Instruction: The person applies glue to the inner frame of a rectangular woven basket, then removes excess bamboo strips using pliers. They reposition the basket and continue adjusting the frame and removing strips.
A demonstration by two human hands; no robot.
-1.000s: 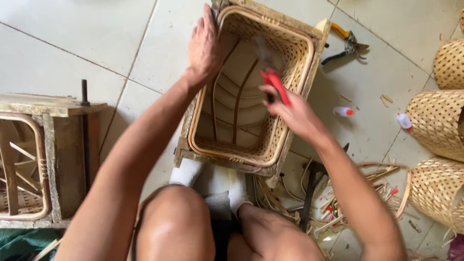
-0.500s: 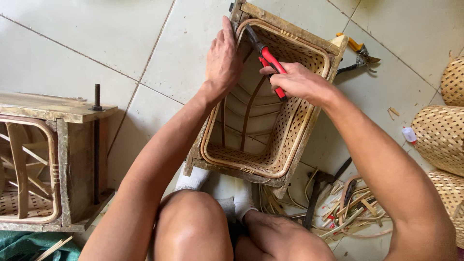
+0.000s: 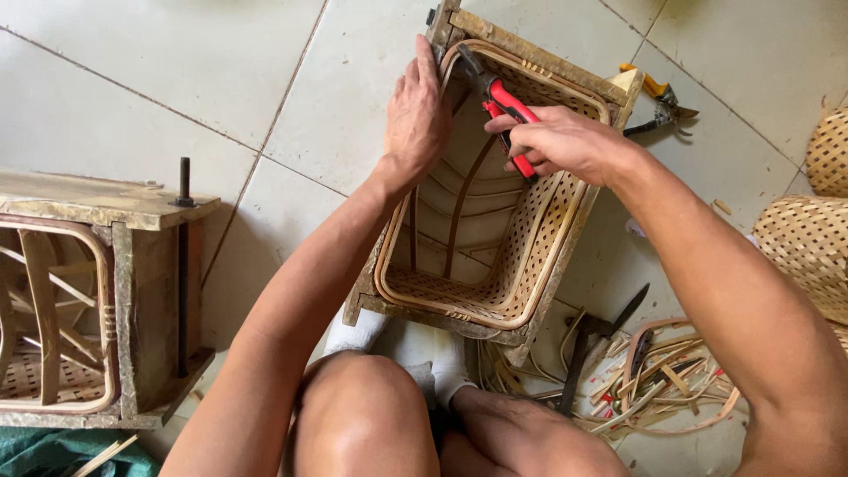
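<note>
Beside the left hand (image 3: pixel 417 119) gripping the basket (image 3: pixel 495 203) rim, the right hand (image 3: pixel 565 141) is clenching red-handled pliers (image 3: pixel 499 102); slipping jaws risk pinching fingers.

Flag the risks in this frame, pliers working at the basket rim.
1. The left hand grips the rim of the woven basket right beside the head of the red-handled pliers; a slip could pinch its fingers.
2. The right hand works at the far corner of the wooden frame, which looks braced only by the feet; it may shift.
3. Dark tools lie in the loose strips close to the legs.
</note>
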